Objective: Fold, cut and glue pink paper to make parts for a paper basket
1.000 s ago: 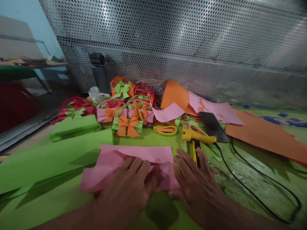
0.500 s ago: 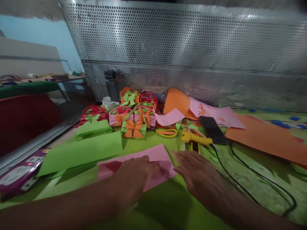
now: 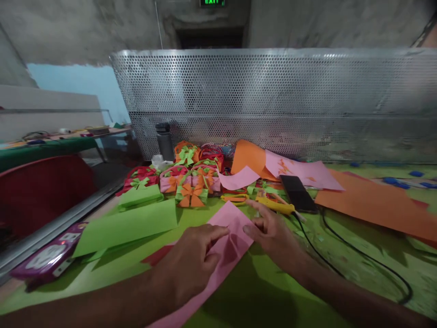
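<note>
A folded sheet of pink paper [image 3: 235, 218] lies at an angle on the green tabletop. On it rests my left hand [image 3: 187, 262], index finger stretched over the paper, thumb apart, and the other fingers partly hidden. At the sheet's right side is my right hand [image 3: 273, 232]; its thumb tip touches the edge and its index finger points away, with a gap between them. A dark pink patch [image 3: 159, 255] shows to the left of my left hand. Just beyond my right hand lies a yellow glue gun [image 3: 276, 205], beside yellow-handled scissors [image 3: 232, 199].
Small paper bags with bows [image 3: 191, 195] stand at the back, near a dark bottle [image 3: 165, 142]. Folded green paper [image 3: 129, 225] and a purple device [image 3: 51, 257] lie left. A phone [image 3: 297, 193], orange sheets [image 3: 372, 200] and a black cord [image 3: 368, 264] occupy the right.
The pink paper has been turned, its corner now pointing away from me. My hands have shifted with it, the right one from lying flat to partly curled. The view has tilted up.
</note>
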A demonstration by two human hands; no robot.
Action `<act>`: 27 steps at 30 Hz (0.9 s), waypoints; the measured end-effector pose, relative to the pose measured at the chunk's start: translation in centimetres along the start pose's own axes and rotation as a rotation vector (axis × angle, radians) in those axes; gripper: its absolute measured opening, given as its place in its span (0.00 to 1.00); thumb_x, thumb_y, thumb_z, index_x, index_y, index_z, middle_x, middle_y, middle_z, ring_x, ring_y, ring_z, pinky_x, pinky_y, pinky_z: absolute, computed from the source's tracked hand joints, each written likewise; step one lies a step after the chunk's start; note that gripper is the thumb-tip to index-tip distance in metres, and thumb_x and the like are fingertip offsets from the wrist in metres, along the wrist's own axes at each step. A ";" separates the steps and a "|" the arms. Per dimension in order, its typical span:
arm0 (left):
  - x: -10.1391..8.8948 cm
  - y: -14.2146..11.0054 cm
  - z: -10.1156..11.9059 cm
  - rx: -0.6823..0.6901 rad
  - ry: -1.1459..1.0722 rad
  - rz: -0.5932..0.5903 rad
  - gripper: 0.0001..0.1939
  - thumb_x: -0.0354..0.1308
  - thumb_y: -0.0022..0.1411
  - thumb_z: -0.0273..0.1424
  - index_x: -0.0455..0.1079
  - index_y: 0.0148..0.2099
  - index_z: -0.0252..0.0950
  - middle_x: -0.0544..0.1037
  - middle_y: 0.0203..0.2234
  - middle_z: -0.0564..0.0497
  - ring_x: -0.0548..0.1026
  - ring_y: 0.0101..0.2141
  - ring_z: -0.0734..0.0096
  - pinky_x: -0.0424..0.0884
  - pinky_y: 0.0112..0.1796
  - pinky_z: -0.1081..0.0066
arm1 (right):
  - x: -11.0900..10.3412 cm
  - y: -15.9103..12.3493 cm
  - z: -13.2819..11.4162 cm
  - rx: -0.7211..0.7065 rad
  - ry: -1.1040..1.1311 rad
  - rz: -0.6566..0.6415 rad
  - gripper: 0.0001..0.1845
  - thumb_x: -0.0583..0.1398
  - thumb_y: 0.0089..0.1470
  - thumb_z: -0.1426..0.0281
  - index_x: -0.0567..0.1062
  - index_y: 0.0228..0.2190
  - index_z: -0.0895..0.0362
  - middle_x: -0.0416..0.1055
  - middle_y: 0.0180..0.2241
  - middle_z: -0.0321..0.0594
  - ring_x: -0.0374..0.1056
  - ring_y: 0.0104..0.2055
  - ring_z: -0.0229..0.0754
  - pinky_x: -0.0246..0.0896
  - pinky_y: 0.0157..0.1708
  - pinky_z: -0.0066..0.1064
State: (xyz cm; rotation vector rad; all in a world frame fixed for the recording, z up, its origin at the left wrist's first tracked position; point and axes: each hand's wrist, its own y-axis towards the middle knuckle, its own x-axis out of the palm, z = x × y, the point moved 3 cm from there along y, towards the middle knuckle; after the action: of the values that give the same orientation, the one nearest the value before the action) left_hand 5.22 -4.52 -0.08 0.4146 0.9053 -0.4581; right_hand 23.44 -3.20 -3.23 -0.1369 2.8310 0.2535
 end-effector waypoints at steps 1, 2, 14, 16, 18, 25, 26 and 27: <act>-0.5 0.1 0.6 0.005 0.029 -0.026 0.22 0.53 0.50 0.22 0.73 0.49 0.38 0.79 0.32 0.52 0.74 0.30 0.68 0.67 0.32 0.72 | 0.0 0.2 0.0 -0.001 0.016 0.002 0.33 0.56 0.52 0.66 0.56 0.57 0.62 0.63 0.19 0.28 0.59 0.20 0.36 0.51 0.19 0.26; -1.2 0.3 1.0 0.014 0.050 -0.028 0.20 0.55 0.52 0.25 0.74 0.48 0.38 0.77 0.27 0.53 0.72 0.26 0.70 0.65 0.28 0.73 | 0.0 0.5 -0.1 -0.006 0.016 0.002 0.32 0.56 0.52 0.66 0.57 0.56 0.62 0.62 0.19 0.27 0.58 0.19 0.35 0.50 0.19 0.26; -2.2 5.7 -5.9 -0.248 -0.601 -0.115 0.26 0.63 0.48 0.47 0.74 0.43 0.32 0.75 0.25 0.51 0.70 0.24 0.72 0.65 0.24 0.75 | -0.3 3.8 -0.3 -0.113 -0.186 -0.355 0.28 0.55 0.52 0.71 0.61 0.55 0.61 0.58 0.18 0.25 0.55 0.19 0.33 0.49 0.19 0.24; -0.8 5.4 -6.4 -0.284 -0.646 -0.150 0.25 0.66 0.43 0.46 0.74 0.38 0.31 0.73 0.22 0.52 0.69 0.21 0.73 0.63 0.23 0.75 | 0.3 4.2 0.0 -0.113 -0.241 -0.362 0.29 0.56 0.51 0.72 0.62 0.56 0.61 0.57 0.17 0.25 0.54 0.18 0.33 0.47 0.18 0.23; 0.1 5.2 -6.8 -0.307 -0.682 -0.171 0.23 0.67 0.40 0.45 0.74 0.34 0.31 0.73 0.21 0.52 0.70 0.22 0.72 0.63 0.25 0.74 | 0.9 4.3 0.1 -0.122 -0.306 -0.314 0.30 0.56 0.51 0.73 0.63 0.56 0.60 0.61 0.18 0.27 0.57 0.19 0.34 0.50 0.20 0.24; 1.3 5.0 -8.6 -0.321 -0.709 -0.154 0.19 0.70 0.37 0.40 0.67 0.23 0.33 0.65 0.16 0.59 0.60 0.20 0.78 0.54 0.23 0.77 | 1.8 2.4 -0.6 -0.282 -0.569 -0.031 0.19 0.55 0.54 0.73 0.70 0.48 0.58 0.71 0.43 0.47 0.66 0.46 0.48 0.60 0.44 0.43; 1.3 5.0 -8.7 -0.321 -0.700 -0.150 0.18 0.70 0.37 0.39 0.67 0.22 0.33 0.63 0.15 0.60 0.58 0.19 0.79 0.51 0.22 0.77 | 1.8 1.9 -0.7 -0.342 -0.615 -0.014 0.16 0.54 0.55 0.73 0.71 0.45 0.57 0.72 0.42 0.45 0.67 0.44 0.47 0.62 0.44 0.42; 1.3 5.0 -8.8 -0.320 -0.691 -0.149 0.18 0.70 0.37 0.38 0.67 0.22 0.32 0.62 0.14 0.61 0.56 0.18 0.80 0.49 0.21 0.77 | 1.8 1.5 -0.8 -0.409 -0.662 0.003 0.14 0.54 0.56 0.73 0.72 0.44 0.57 0.73 0.41 0.45 0.68 0.43 0.46 0.63 0.42 0.41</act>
State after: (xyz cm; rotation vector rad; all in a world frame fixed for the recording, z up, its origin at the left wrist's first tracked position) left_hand 2.97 3.96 -5.27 -0.1128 0.3238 -0.5342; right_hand 21.30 -2.01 -2.76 -0.1082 2.0950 0.7274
